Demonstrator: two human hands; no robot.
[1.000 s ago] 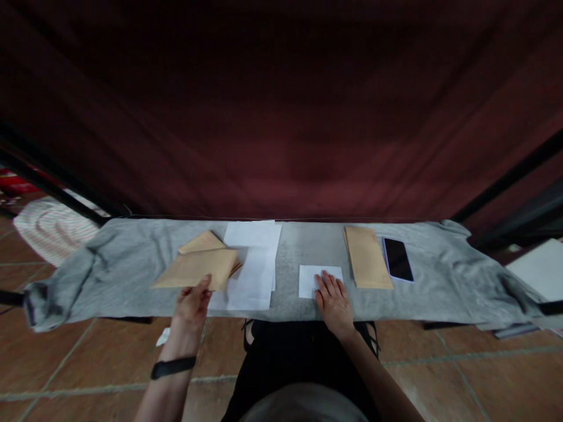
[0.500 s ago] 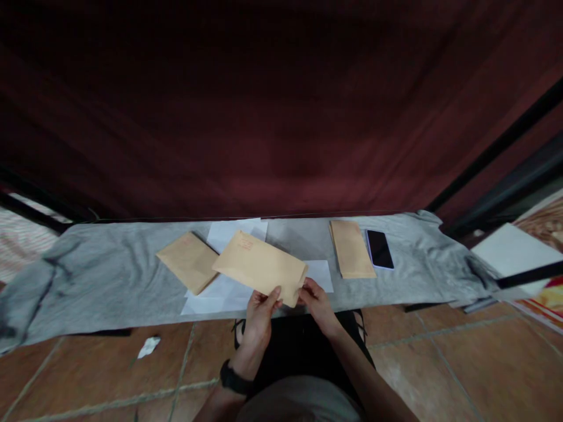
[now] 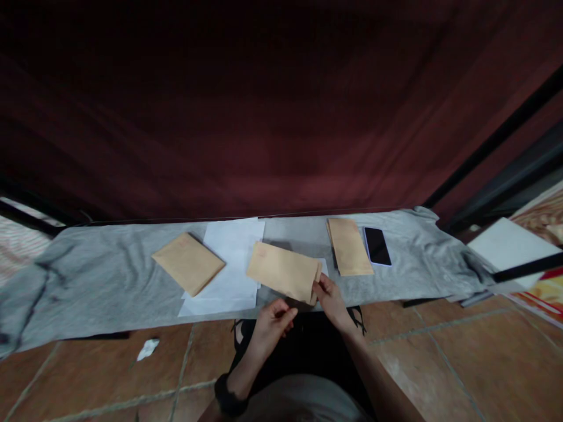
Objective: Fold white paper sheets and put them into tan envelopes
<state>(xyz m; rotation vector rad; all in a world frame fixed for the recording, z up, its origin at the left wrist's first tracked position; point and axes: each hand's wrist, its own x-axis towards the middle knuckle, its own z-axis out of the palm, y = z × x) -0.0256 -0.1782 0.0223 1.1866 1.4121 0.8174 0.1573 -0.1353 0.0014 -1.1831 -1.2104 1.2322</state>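
A brown paper envelope [image 3: 284, 271] with a faint red mark near its left end is held tilted over the cloth. My right hand [image 3: 329, 300] pinches the envelope's right end, where its edge looks folded or layered. Just below its lower edge is my left hand [image 3: 273, 325], fingers curled and thumb tip against them. It appears apart from the envelope, with nothing visible between the fingers. More brown envelopes [image 3: 188, 264] lie to the left, partly over white paper sheets [image 3: 233, 252]. Part of another white sheet [image 3: 324, 266] shows behind the held envelope.
A grey cloth [image 3: 109, 269] covers the long narrow surface before a dark red curtain [image 3: 264, 146]. To the right lie a stack of brown envelopes [image 3: 350, 247] and a phone [image 3: 377, 246]. A crumpled white scrap [image 3: 148, 349] is on the tiled floor [image 3: 105, 375].
My left hand has come off the held envelope and moved slightly down. The envelope has shifted right with my right hand, uncovering more of the white sheets on the left.
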